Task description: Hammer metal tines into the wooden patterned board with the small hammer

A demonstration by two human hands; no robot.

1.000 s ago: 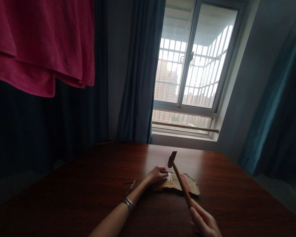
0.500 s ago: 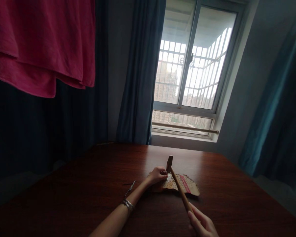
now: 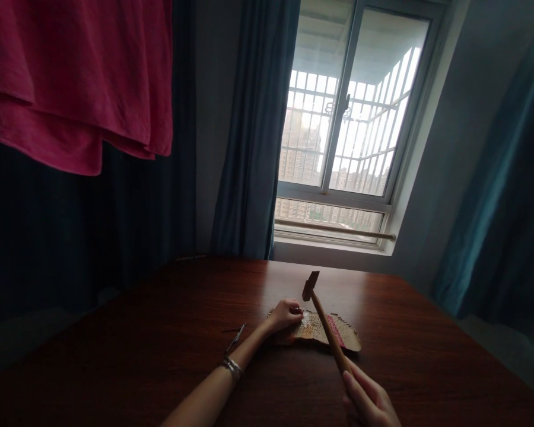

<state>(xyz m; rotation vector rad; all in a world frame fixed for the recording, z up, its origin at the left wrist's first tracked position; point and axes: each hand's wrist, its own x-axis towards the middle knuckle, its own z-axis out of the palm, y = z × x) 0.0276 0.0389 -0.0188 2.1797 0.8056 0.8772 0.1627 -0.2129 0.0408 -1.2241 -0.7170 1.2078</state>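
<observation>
My right hand (image 3: 368, 392) is wrapped round the wooden handle of a hammer (image 3: 327, 326), whose head is raised a little above the table. My left hand (image 3: 285, 315) is closed and rests at the left part of a tan sheet (image 3: 349, 339), cardboard-like, with many small holes, a pink-red band and a notched far edge. A small dark thing shows at the left fingertips, too small to name. The hammer head hangs just right of these fingers, apart from them. Part of the sheet lies hidden under my left hand and behind the hammer handle.
The sheet lies on a dark red-brown wooden table (image 3: 137, 356). Thin dark and silvery pen-like tools (image 3: 235, 337) lie left of my left forearm. A pink cloth (image 3: 75, 77) hangs at upper left. Behind the table are blue curtains (image 3: 249, 148) and a barred window (image 3: 338, 118).
The hammer head has risen and tilted slightly to the right, away from my left fingers. My right hand has shifted a little right. My left hand stays in nearly the same place.
</observation>
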